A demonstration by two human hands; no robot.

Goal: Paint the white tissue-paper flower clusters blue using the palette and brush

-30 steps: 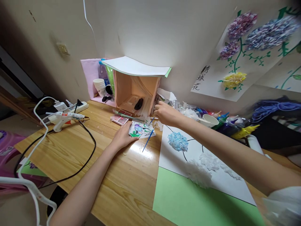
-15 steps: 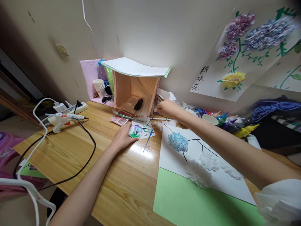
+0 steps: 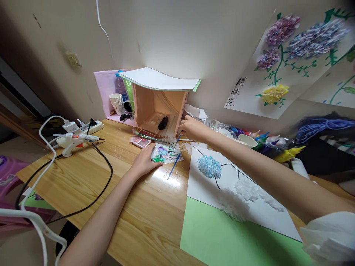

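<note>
My left hand grips the left edge of a small white paint palette, smeared with purple, blue and green, that rests on the table. Beside the open box, my right hand is closed with its fingertips low, and a thin blue paintbrush slants down from them. A second blue brush lies across the palette's right side. Below my right forearm lies a white sheet with a blue paper-petal flower, black drawn stems and white petal clusters.
A cardboard box with paper on top stands against the wall. At the left are a glue gun, a power strip and looping cables. A paper cup and several paint bottles stand at the right. Green paper lies in front.
My right hand has shifted slightly left toward the box, and the thin blue brush below it has moved along. My left hand and the palette are nearly still.
</note>
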